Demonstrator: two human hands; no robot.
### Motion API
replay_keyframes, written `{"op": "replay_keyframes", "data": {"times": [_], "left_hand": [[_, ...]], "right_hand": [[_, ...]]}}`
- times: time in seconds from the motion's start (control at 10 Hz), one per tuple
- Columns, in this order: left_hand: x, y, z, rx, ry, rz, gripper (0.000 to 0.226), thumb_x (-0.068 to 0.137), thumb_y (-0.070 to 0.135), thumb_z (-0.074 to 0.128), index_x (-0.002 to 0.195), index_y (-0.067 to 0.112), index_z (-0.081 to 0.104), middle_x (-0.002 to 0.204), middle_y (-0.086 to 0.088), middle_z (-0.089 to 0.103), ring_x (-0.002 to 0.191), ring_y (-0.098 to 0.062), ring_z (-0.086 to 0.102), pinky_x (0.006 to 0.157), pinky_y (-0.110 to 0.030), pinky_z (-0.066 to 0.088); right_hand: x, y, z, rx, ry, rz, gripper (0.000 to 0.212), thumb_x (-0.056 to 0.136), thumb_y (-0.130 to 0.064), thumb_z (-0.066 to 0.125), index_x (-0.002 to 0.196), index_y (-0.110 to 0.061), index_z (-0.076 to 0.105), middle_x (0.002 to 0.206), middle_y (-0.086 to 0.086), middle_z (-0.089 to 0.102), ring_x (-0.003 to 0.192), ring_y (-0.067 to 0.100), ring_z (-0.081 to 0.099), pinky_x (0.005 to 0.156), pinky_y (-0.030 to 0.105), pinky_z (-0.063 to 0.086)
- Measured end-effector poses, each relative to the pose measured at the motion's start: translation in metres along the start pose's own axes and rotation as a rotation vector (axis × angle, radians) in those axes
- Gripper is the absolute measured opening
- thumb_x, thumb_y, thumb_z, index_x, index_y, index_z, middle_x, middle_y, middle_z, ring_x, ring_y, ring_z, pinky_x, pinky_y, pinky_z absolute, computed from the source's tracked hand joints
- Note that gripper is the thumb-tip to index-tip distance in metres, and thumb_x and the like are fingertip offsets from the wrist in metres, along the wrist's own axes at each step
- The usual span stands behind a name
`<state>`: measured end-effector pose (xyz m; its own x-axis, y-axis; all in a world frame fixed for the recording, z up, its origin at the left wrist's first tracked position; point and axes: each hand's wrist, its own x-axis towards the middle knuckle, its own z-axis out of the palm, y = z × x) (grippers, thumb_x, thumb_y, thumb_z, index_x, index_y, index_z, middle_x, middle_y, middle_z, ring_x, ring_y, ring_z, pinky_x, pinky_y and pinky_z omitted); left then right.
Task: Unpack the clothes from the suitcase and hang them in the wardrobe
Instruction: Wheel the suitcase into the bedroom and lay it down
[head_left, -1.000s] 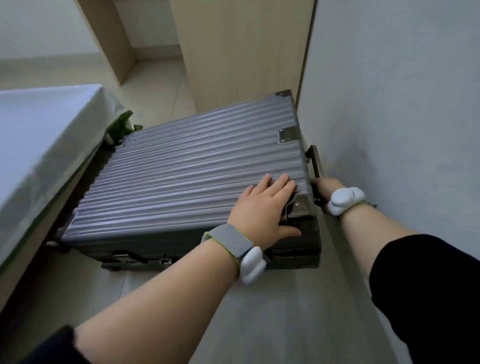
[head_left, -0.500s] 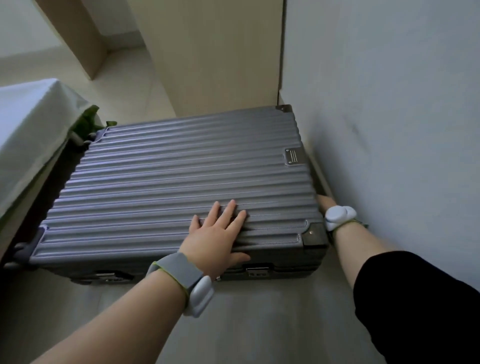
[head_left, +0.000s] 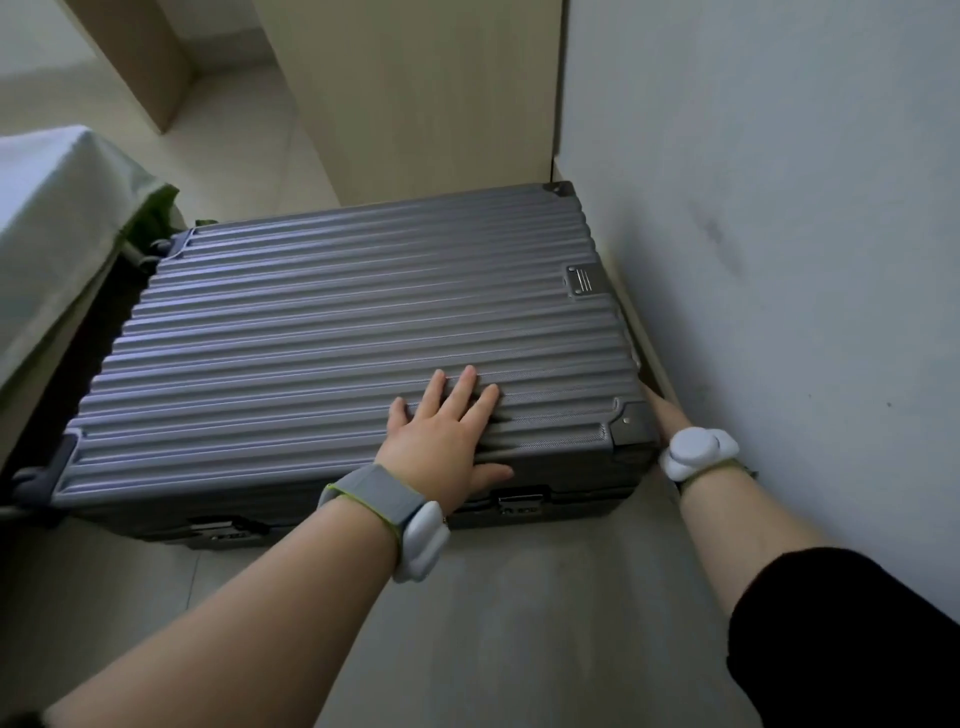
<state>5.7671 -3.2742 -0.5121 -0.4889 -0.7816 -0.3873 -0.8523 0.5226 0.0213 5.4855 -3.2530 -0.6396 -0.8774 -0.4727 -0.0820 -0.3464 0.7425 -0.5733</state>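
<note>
so, the closed grey ribbed suitcase (head_left: 337, 338) lies flat on the floor (head_left: 519, 623) under the left hand (head_left: 447, 431), fingers straight, pressing its lid. a latch (head_left: 519, 501) sits just under that thumb. the right hand (head_left: 661, 410) reaches beside its right corner, fingers hidden. likely rigid, heavy, slick: work the latches first.

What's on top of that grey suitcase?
Only the left hand lies flat on the closed suitcase. The right hand reaches down its side by the wall, mostly hidden. The lid covers whatever is inside.
</note>
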Motion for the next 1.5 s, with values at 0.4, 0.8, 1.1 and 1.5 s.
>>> {"op": "replay_keyframes", "data": {"times": [0.4, 0.8, 1.1, 1.5], "left_hand": [[-0.049, -0.094, 0.023, -0.058, 0.066, -0.336, 0.100, 0.077, 0.077, 0.044, 0.147, 0.039, -0.017, 0.157, 0.002, -0.021, 0.144, -0.035, -0.018, 0.112, -0.063, -0.002], [-0.026, -0.076, 0.025, -0.106, 0.102, -0.423, 0.099, 0.075, 0.076, 0.046, 0.144, 0.044, -0.016, 0.157, -0.001, -0.021, 0.143, -0.039, -0.015, 0.110, -0.069, 0.003], [-0.023, -0.076, 0.026, -0.086, 0.108, -0.423, 0.097, 0.075, 0.078, 0.043, 0.145, 0.045, -0.016, 0.157, -0.001, -0.021, 0.144, -0.039, -0.014, 0.109, -0.069, 0.003], [-0.025, -0.075, 0.022, -0.079, 0.085, -0.425, 0.097, 0.076, 0.077, 0.044, 0.145, 0.044, -0.016, 0.157, 0.000, -0.022, 0.144, -0.038, -0.015, 0.110, -0.068, 0.003]], "right_hand": [[-0.151, 0.014, -0.004, 0.592, -0.746, 0.368, 0.033, 0.102, -0.017, 0.028, 0.129, -0.007, 0.045, 0.138, 0.013, 0.048, 0.126, 0.034, 0.046, 0.097, 0.033, 0.034], [-0.180, -0.010, 0.040, 0.436, -0.524, 0.139, 0.036, 0.079, -0.015, 0.072, 0.105, -0.008, 0.049, 0.091, 0.006, 0.058, 0.082, 0.021, 0.057, 0.068, 0.020, 0.038], [-0.179, -0.012, 0.050, 0.264, -0.323, -0.105, 0.060, 0.075, -0.030, 0.076, 0.113, 0.004, 0.045, 0.120, 0.019, 0.044, 0.108, 0.036, 0.048, 0.081, 0.040, 0.048], [-0.182, -0.023, 0.053, 0.295, -0.255, -0.053, 0.060, 0.069, -0.020, 0.078, 0.109, 0.008, 0.044, 0.118, 0.024, 0.045, 0.105, 0.040, 0.048, 0.079, 0.039, 0.044]]}}
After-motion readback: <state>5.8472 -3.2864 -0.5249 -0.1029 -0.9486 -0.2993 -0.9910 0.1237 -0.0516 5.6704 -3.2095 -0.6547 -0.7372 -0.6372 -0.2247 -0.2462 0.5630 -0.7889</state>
